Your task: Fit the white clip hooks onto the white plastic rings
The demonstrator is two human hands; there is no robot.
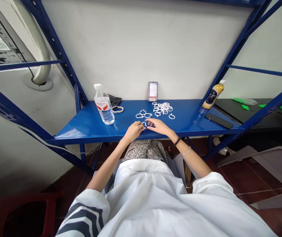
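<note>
Both hands on one white ring (pixel 144 124) at the shelf's (pixel 86 126) front edge.
Left hand (pixel 134 129) curled and right hand (pixel 158 125) flatter, fingertips meeting on the ring; grip not clear. Ring is small, thin, lying flat, mostly hidden, so axis can't be read. Loose rings (pixel 144 115) just beyond the hands, pile (pixel 163 108) farther back-right. Bottle (pixel 104 106) left of the left hand, bare blue shelf in between.

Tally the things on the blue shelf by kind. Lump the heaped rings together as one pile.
Bottles: 2, water bottle and yellow drink bottle
Phones: 1, black phone
Ring pile: 1, white rings
Loose rings by the pile: about 5
Upright card: 1
Total: about 10
</note>
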